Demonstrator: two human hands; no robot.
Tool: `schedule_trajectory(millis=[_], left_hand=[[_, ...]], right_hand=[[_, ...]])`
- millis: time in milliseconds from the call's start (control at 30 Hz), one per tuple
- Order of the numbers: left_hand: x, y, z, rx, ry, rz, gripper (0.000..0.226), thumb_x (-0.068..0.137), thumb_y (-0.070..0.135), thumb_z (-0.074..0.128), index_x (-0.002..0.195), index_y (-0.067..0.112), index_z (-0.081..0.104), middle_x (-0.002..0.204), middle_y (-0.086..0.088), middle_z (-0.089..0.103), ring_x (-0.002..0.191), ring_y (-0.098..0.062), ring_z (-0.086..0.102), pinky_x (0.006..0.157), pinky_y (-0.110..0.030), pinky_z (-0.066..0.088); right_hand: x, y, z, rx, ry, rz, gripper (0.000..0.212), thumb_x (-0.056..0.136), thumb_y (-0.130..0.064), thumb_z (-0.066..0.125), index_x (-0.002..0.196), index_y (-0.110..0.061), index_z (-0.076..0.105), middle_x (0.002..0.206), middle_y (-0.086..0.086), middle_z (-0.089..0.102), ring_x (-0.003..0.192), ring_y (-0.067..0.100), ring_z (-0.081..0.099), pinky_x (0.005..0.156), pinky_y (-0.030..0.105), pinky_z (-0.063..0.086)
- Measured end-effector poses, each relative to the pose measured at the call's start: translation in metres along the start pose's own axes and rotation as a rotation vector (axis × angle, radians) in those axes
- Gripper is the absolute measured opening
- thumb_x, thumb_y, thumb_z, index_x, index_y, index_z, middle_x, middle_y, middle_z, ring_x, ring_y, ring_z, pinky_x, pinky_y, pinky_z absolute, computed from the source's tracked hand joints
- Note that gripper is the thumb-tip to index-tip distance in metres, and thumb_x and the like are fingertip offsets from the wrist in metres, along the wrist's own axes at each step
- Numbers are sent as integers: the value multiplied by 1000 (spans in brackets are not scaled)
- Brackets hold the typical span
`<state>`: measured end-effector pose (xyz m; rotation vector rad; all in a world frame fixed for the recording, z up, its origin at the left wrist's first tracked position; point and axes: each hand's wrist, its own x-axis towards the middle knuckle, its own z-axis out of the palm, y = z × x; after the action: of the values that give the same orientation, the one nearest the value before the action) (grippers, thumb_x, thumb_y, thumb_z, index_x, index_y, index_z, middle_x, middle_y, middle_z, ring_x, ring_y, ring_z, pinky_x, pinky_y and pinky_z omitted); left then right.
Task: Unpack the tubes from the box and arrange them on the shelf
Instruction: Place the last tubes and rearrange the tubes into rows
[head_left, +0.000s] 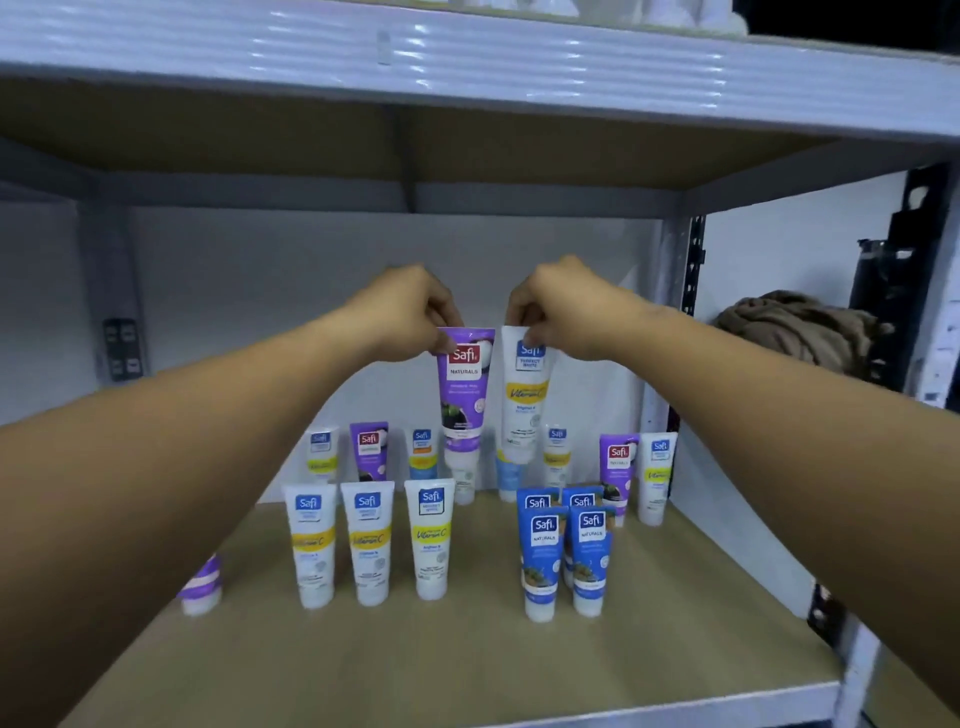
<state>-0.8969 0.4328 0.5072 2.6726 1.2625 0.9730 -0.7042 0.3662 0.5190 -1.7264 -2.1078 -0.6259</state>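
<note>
Left grip (410, 312) pinching purple tube (464, 395) top, right grip (558, 312) pinching white tube (524, 400), both hanging above shelf (467, 649)

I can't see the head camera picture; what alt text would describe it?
Two hands reach into a shelf: the left hand pinches a purple tube by its top, the right hand a white tube, both held above rows of standing tubes.

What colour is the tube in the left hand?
Purple tube, white cap, pinched by the left hand; head view.
</note>
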Motion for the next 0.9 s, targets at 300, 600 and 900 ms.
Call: schedule_trajectory(millis=[300, 600, 900], left_hand=[[-120, -24, 11, -54, -116, -75, 15, 76, 10, 82, 85, 20, 75, 73, 9, 74, 66, 4, 66, 61, -17, 47], [-189, -61, 53, -75, -104, -201, 12, 83, 11, 77, 91, 19, 71, 82, 10, 66, 74, -2, 62, 59, -8, 41], [-204, -87, 70, -185, 12, -243, 10, 88, 17, 72, 97, 22, 70, 90, 10, 68, 78, 2, 61, 57, -3, 41]], right_hand=[[-73, -71, 31, 117, -179, -78, 24, 79, -11, 77, 103, -14, 74, 96, 3, 73, 90, 17, 66, 85, 34, 54], [-105, -100, 97, 210, -291, -63, 26, 82, -10, 75, 107, -16, 72, 103, 2, 70, 94, 16, 65, 84, 34, 56], [-106, -96, 115, 369, -287, -13, 26, 86, -12, 71, 111, -18, 71, 106, -4, 71, 93, 8, 64, 86, 26, 55]])
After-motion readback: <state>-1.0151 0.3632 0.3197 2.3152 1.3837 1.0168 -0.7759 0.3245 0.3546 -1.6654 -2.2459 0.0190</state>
